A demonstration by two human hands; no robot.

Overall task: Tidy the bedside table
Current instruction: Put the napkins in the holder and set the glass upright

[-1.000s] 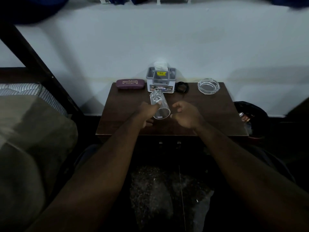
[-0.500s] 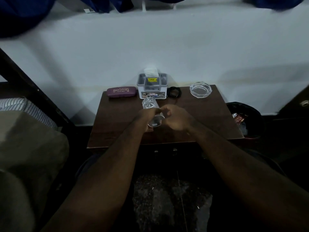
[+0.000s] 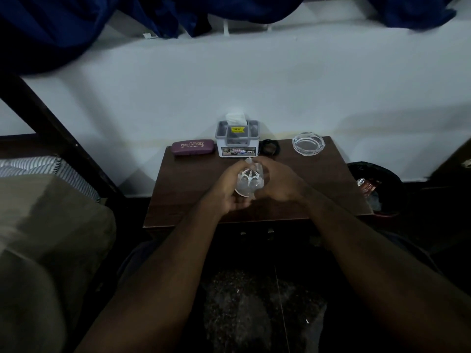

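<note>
Above the middle of the dark wooden bedside table (image 3: 193, 194) I hold a clear drinking glass (image 3: 248, 180) between both hands. My left hand (image 3: 225, 189) wraps its left side and my right hand (image 3: 279, 184) wraps its right side. The glass is tilted with its mouth towards me. Along the table's back edge stand a purple spectacle case (image 3: 193, 147), a grey and white tissue holder (image 3: 237, 138), a black coiled band (image 3: 270, 147) and a glass ashtray (image 3: 308, 143).
A black waste bin (image 3: 374, 187) with wrappers in it stands right of the table. A bed with a striped mattress (image 3: 38, 171) and a dark frame post (image 3: 58, 138) lies to the left. A white wall rises behind, blue curtains (image 3: 76, 24) above.
My right hand has come in from the right and closed on the glass beside the left hand. The glass has tipped more upright, its mouth towards me. The camera has tilted upward.
</note>
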